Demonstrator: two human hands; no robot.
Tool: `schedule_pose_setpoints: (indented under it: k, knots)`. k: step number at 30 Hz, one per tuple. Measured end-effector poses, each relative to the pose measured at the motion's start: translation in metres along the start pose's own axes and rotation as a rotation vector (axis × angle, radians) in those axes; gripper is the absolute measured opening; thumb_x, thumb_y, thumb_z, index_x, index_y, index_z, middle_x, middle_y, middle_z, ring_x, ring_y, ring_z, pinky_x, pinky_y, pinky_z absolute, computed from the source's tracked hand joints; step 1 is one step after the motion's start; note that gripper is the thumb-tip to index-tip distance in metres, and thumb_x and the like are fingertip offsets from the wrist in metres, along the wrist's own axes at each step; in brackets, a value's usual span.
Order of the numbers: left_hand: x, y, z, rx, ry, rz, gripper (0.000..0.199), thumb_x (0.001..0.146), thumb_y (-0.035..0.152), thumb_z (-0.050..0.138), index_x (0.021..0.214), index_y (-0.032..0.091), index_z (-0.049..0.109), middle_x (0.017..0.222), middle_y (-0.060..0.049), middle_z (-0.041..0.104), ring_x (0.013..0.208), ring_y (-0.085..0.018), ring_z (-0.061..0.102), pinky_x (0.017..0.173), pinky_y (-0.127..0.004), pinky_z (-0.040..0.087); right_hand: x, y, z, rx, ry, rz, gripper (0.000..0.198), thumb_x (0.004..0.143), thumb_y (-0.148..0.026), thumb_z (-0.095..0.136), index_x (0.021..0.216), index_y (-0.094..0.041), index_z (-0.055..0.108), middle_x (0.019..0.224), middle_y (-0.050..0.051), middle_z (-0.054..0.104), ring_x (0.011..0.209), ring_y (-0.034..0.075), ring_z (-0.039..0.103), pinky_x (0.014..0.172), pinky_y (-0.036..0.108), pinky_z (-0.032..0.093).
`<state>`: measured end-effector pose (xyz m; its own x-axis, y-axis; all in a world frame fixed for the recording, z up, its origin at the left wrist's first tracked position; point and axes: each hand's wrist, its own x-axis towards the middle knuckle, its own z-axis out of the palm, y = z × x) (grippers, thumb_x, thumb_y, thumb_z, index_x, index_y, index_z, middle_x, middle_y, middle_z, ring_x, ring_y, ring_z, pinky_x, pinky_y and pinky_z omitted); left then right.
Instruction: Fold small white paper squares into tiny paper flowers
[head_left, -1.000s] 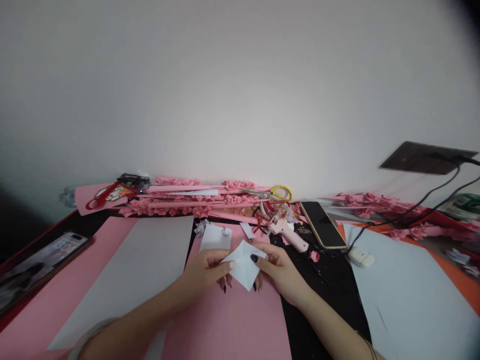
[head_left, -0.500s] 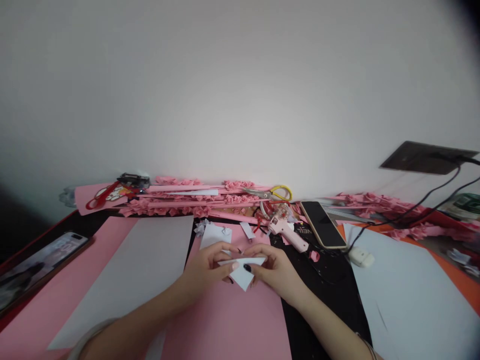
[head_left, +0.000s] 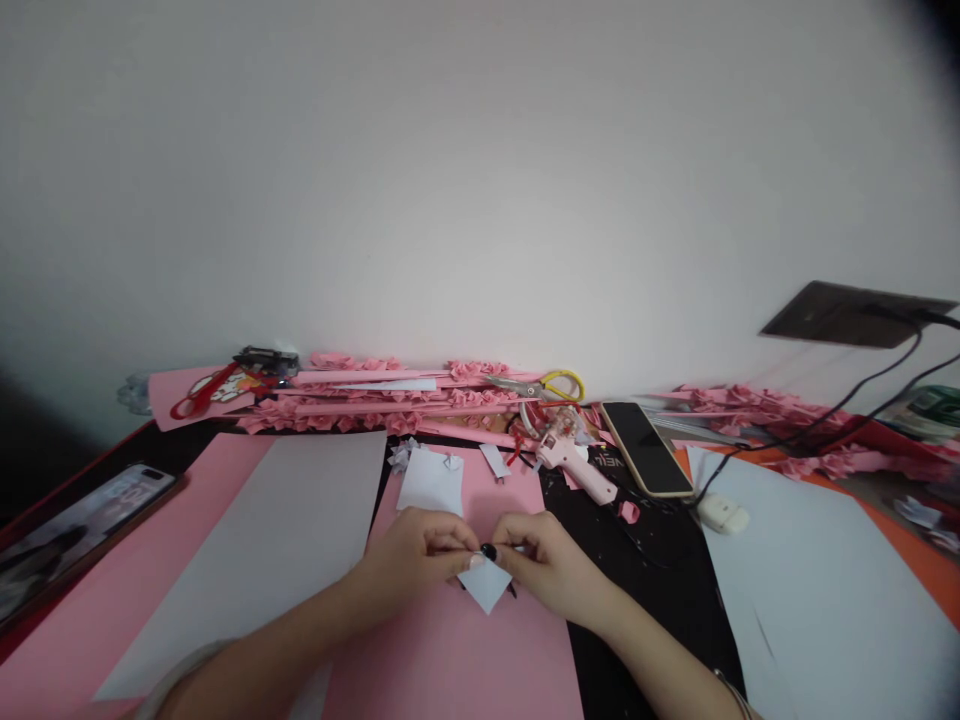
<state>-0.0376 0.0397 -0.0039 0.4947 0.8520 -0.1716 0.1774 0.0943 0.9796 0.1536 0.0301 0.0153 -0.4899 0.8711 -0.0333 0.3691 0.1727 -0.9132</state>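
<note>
A small folded piece of white paper [head_left: 487,588] is pinched between my two hands, one corner pointing down toward me. My left hand [head_left: 420,555] grips its left side, thumb on top near the upper edge. From the other side my right hand [head_left: 546,562] holds it, its dark-nailed thumb meeting the left thumb at the middle. The fingers beneath the paper are mostly hidden. Under both hands lies a pink paper sheet [head_left: 457,665]. Just beyond them rests a stack of white paper squares [head_left: 431,480], with small folded white pieces [head_left: 403,457] at its corner.
A pink glue gun [head_left: 577,467], yellow-handled scissors [head_left: 540,386] and a phone [head_left: 649,450] lie beyond my right hand. Pink paper flower stems [head_left: 375,410] line the wall. Another phone [head_left: 90,525] leans at left. A white case [head_left: 722,513] and black cables [head_left: 810,430] are at right.
Both hands have moved slightly down toward me with the paper. The thumbs have come together at the paper's upper middle, and its wide upper corners no longer show.
</note>
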Motion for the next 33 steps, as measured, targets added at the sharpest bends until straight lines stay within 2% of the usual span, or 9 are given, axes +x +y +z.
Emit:
schedule_pose_setpoints:
  k: [5, 9, 14, 19, 21, 24, 26, 30, 33]
  knots:
    - [-0.0005, 0.0021, 0.0002, -0.127, -0.021, -0.057, 0.012, 0.071, 0.027, 0.066, 0.070, 0.015, 0.065, 0.056, 0.002, 0.063, 0.054, -0.012, 0.059, 0.057, -0.023, 0.048, 0.0030, 0.0051, -0.0022, 0.036, 0.115, 0.014, 0.044, 0.076, -0.032, 0.063, 0.051, -0.019, 0.030, 0.048, -0.008, 0.026, 0.046, 0.006, 0.023, 0.042, 0.020, 0.017]
    - [-0.0006, 0.0056, 0.0007, -0.159, -0.010, -0.085, 0.014, 0.070, 0.028, 0.067, 0.071, 0.015, 0.066, 0.058, 0.002, 0.065, 0.056, -0.013, 0.062, 0.058, -0.025, 0.051, 0.0044, 0.0082, -0.0022, 0.114, 0.091, 0.007, 0.050, 0.080, -0.039, 0.058, 0.050, -0.020, 0.022, 0.048, -0.009, 0.018, 0.046, 0.006, 0.016, 0.042, 0.021, 0.012]
    - [0.0000, 0.0075, 0.0001, -0.184, -0.008, -0.119, 0.016, 0.069, 0.030, 0.068, 0.069, 0.014, 0.065, 0.060, 0.000, 0.067, 0.054, -0.013, 0.062, 0.056, -0.025, 0.051, 0.0052, 0.0084, -0.0042, 0.213, 0.065, 0.018, 0.052, 0.082, -0.047, 0.053, 0.049, -0.020, 0.022, 0.047, -0.009, 0.018, 0.044, 0.006, 0.015, 0.042, 0.022, 0.012]
    - [0.0015, 0.0039, -0.0027, -0.201, 0.032, -0.098, 0.016, 0.069, 0.031, 0.068, 0.071, 0.015, 0.065, 0.061, 0.001, 0.067, 0.055, -0.012, 0.062, 0.057, -0.023, 0.050, 0.0051, 0.0085, -0.0094, 0.235, 0.218, 0.035, 0.047, 0.085, -0.049, 0.046, 0.053, -0.020, 0.027, 0.047, -0.008, 0.021, 0.042, 0.006, 0.017, 0.042, 0.022, 0.012]
    - [0.0015, 0.0038, -0.0031, -0.200, 0.040, -0.096, 0.017, 0.070, 0.031, 0.068, 0.072, 0.015, 0.065, 0.062, 0.000, 0.067, 0.056, -0.012, 0.061, 0.058, -0.024, 0.050, 0.0046, 0.0076, -0.0094, 0.170, 0.230, -0.013, 0.040, 0.082, -0.044, 0.053, 0.058, -0.020, 0.032, 0.052, -0.007, 0.027, 0.046, 0.007, 0.023, 0.044, 0.021, 0.017]
    - [0.0006, 0.0054, -0.0025, -0.199, 0.029, -0.079, 0.018, 0.070, 0.032, 0.068, 0.072, 0.014, 0.064, 0.062, 0.000, 0.066, 0.057, -0.013, 0.062, 0.057, -0.024, 0.050, 0.0036, 0.0059, -0.0072, 0.032, 0.202, -0.041, 0.034, 0.077, -0.038, 0.062, 0.063, -0.019, 0.038, 0.056, -0.007, 0.032, 0.051, 0.009, 0.027, 0.046, 0.021, 0.020]
    - [-0.0003, 0.0065, -0.0017, -0.196, 0.018, -0.055, 0.020, 0.071, 0.033, 0.067, 0.069, 0.014, 0.062, 0.060, 0.001, 0.065, 0.057, -0.014, 0.063, 0.056, -0.024, 0.050, 0.0029, 0.0051, -0.0059, -0.014, 0.157, -0.047, 0.034, 0.080, -0.037, 0.058, 0.061, -0.019, 0.038, 0.055, -0.006, 0.031, 0.051, 0.009, 0.027, 0.046, 0.021, 0.020]
    - [-0.0014, 0.0057, -0.0010, -0.176, 0.009, -0.025, 0.025, 0.073, 0.035, 0.066, 0.063, 0.016, 0.053, 0.051, 0.004, 0.060, 0.046, -0.012, 0.060, 0.046, -0.022, 0.047, 0.0025, 0.0045, -0.0060, 0.013, 0.070, -0.054, 0.040, 0.086, -0.037, 0.048, 0.054, -0.019, 0.032, 0.051, -0.007, 0.026, 0.049, 0.008, 0.023, 0.046, 0.022, 0.019]
    - [-0.0018, 0.0040, -0.0017, -0.165, -0.002, -0.012, 0.029, 0.075, 0.036, 0.064, 0.062, 0.018, 0.045, 0.044, 0.006, 0.056, 0.038, -0.010, 0.055, 0.039, -0.019, 0.042, 0.0025, 0.0029, -0.0077, 0.035, 0.088, -0.068, 0.040, 0.086, -0.038, 0.049, 0.055, -0.019, 0.032, 0.052, -0.007, 0.025, 0.050, 0.008, 0.023, 0.046, 0.022, 0.019]
